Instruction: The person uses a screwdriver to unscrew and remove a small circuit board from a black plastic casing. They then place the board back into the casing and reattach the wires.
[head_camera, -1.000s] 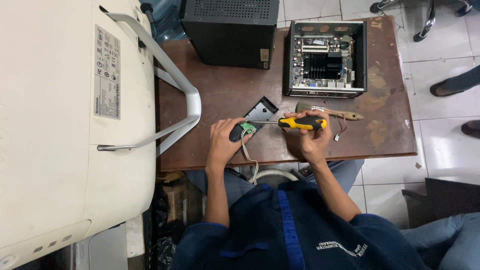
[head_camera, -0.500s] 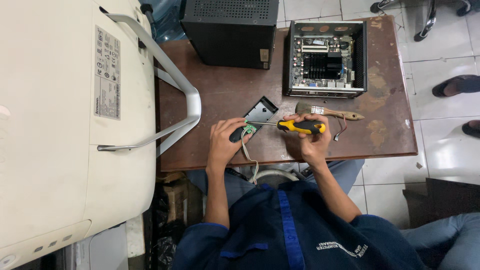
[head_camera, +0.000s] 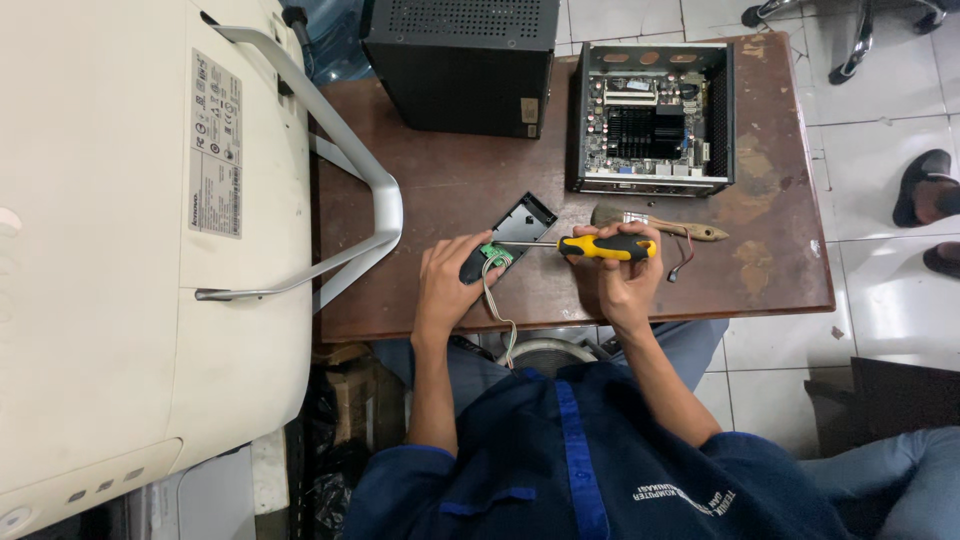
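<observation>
Both hands are at work on the near edge of the bench (head_camera: 420, 200). In the head view, the left hand (head_camera: 450, 280) is closed around the near end of a small black device (head_camera: 508, 238) and presses it down on the brown wood. This device lies at an angle, with its far end pointing to the far right, and its inside is open. A little green board (head_camera: 492, 251) shows at the thumb, and a grey ribbon cable (head_camera: 497, 305) runs from it over the near edge of the bench toward the person's lap.

The right hand (head_camera: 618, 275) is closed around the yellow and black handle of a screwdriver (head_camera: 600, 246). The screwdriver lies almost level, from right to left, and its thin metal shaft reaches the device near the green board. I cannot tell if the tip sits in a screw.

Just beyond the right hand a paintbrush (head_camera: 655, 222) with a wooden handle lies on the bench, with its bristles to the left. A thin red and black wire (head_camera: 683, 258) lies beside the hand, on its right. Farther away stands an open computer case (head_camera: 652, 118) with the circuit board visible inside, and left of it a closed black case (head_camera: 460, 62). On the left, a big white monitor (head_camera: 130, 260) lies with its back up, and its silver stand (head_camera: 350, 190) reaches over the bench.
</observation>
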